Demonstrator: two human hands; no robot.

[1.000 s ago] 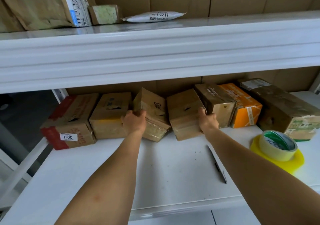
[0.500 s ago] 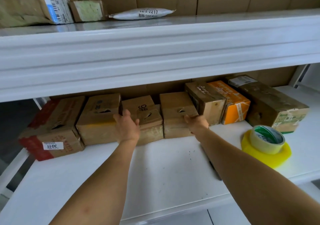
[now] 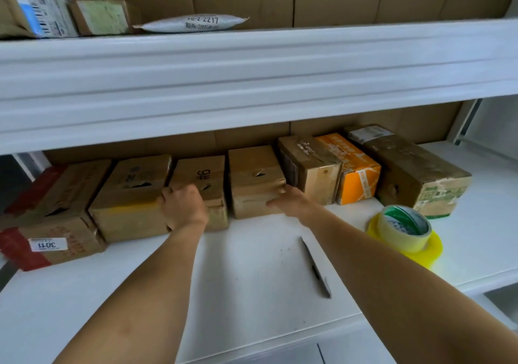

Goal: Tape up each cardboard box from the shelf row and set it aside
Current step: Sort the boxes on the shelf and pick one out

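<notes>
**Boxes in shelf row: selection stage, no taping begun**

Progress, as judged from the current view, is at the start. Seven boxes stand side by side along the back of the lower shelf. No box sits apart from the row, so no finished box can be identified in view. The tape roll rests on a yellow holder near the right end of the row, untouched. A pen lies on the shelf between the forearms.

The left hand rests on the front top corner of the marked box, third from the left; its fingers curl over the edge, taking hold. The right hand lies against the front right corner of the plain box next to it, fingers extended, grip apart, holding nothing.

Condition of the boxes: brown card, worn and creased. The marked box carries black handwriting on top and a small tear. The plain box shows a similar tear and a crumpled front edge. Old tape remnants are visible on several.

Remaining work: pull a box forward, tape it, set it aside, and repeat across the row.
</notes>
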